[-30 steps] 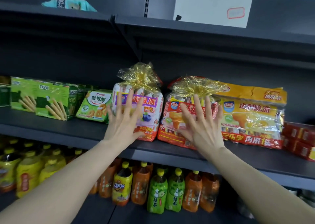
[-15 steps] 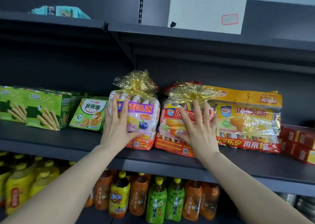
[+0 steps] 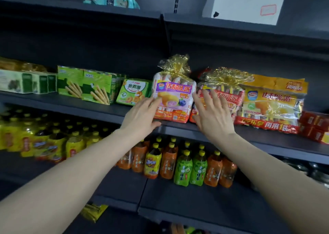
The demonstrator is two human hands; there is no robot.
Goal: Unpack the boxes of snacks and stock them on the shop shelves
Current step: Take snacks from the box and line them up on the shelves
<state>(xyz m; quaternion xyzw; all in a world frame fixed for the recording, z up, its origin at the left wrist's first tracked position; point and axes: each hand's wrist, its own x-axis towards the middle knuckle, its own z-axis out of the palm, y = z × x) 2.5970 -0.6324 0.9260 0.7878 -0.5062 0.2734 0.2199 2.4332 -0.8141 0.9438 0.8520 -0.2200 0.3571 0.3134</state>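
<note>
On the shelf (image 3: 80, 107), the left hand (image 3: 142, 117) rests open against the purple bag (image 3: 173, 91), and the right hand (image 3: 213, 117), released and spread, presses the red bag (image 3: 231, 98).

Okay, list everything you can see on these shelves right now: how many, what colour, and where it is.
Purple-label pie bag: one, gold tie, centre of middle shelf.
Red-label pie bag: one, gold tie, right beside it.
Yellow pie bags: at least two, stacked, further right.
Red boxes: several, middle shelf, right edge.
Ring-biscuit box: one, green, left of the purple-label bag.
Stick-biscuit boxes: several, green, middle shelf left.
Pale boxes: several, pale green, far left.
Drink bottles: many, orange, green, yellow, lower shelf.
White carton: one, top shelf, right.
Teal packet: one, top shelf.
Left hand: fingers straight, touching the purple-label bag's left side.
Right hand: fingers spread on the red-label bag.
</note>
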